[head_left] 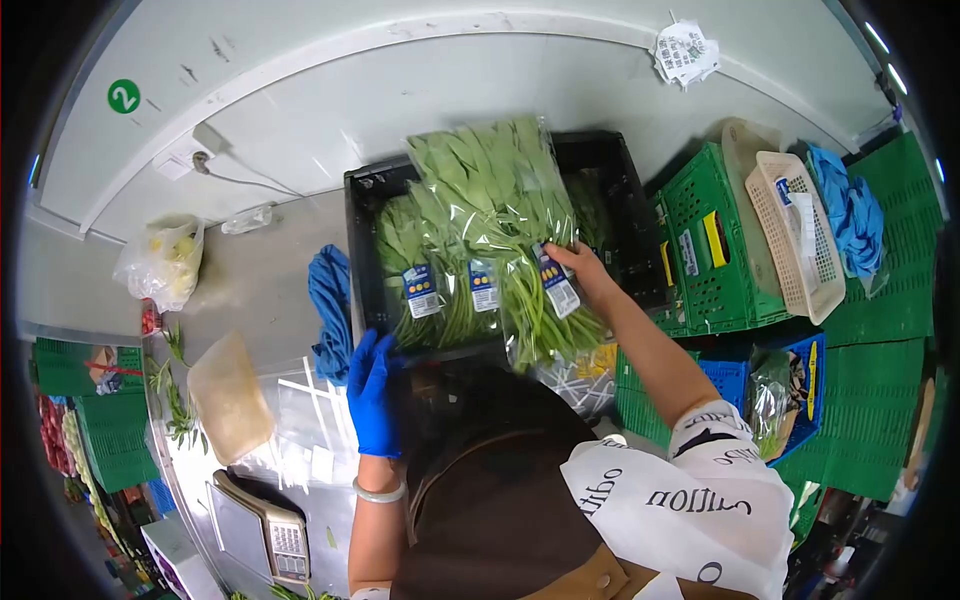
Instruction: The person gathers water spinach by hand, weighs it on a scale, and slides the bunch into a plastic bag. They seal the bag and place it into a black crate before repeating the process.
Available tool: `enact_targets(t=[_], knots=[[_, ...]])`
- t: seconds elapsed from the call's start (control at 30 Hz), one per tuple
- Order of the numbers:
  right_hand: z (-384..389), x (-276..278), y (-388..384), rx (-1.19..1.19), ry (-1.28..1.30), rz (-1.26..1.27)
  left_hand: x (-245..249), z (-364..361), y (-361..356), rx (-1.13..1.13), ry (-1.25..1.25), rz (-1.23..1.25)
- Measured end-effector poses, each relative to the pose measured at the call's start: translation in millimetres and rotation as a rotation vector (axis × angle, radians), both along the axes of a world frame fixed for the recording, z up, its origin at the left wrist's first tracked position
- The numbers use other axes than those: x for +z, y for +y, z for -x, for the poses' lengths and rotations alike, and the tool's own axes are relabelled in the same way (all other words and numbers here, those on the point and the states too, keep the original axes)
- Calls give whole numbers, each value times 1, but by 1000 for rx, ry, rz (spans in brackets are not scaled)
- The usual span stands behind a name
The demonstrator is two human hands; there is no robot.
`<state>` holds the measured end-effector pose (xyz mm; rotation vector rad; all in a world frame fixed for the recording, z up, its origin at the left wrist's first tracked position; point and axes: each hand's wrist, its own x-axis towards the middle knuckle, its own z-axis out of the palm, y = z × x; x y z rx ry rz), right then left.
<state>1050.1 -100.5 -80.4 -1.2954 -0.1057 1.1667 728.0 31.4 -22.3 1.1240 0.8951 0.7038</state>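
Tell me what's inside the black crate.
Labelled bags of greens at the left and middle, plus dim, greenish contents at the right. Another bag, held by the right hand, covers part of the black crate; what lies beneath the bags can't be seen.

The grey table carries a black plastic crate, a crumpled blue cloth, a knotted clear bag of produce, a translucent beige board, loose leafy sprigs, clear plastic sheets and a digital weighing scale.

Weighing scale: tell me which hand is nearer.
Left. The left hand, by the black crate, is forward of the scale; the right hand, on a bag of greens, is farther off.
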Motion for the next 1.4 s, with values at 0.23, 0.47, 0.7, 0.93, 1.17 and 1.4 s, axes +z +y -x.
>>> enact_targets(t=[0.23,0.47,0.7,0.93,1.17,1.4], knots=[[-43,-125,13,338,-537,555,-50,37,-27,77,127,268],[-5,-31,26,281,-1691,361,-59,95,-51,310,228,328],[4,-142,95,544,-1802,391,-75,129,-90,334,117,440],[-28,-133,101,359,-1795,153,-88,206,-157,729,83,475],[219,-16,171,700,-1392,-506,-97,300,-250,1108,72,595],[541,-6,105,1554,-853,-647,-137,455,-323,1512,-112,473]])
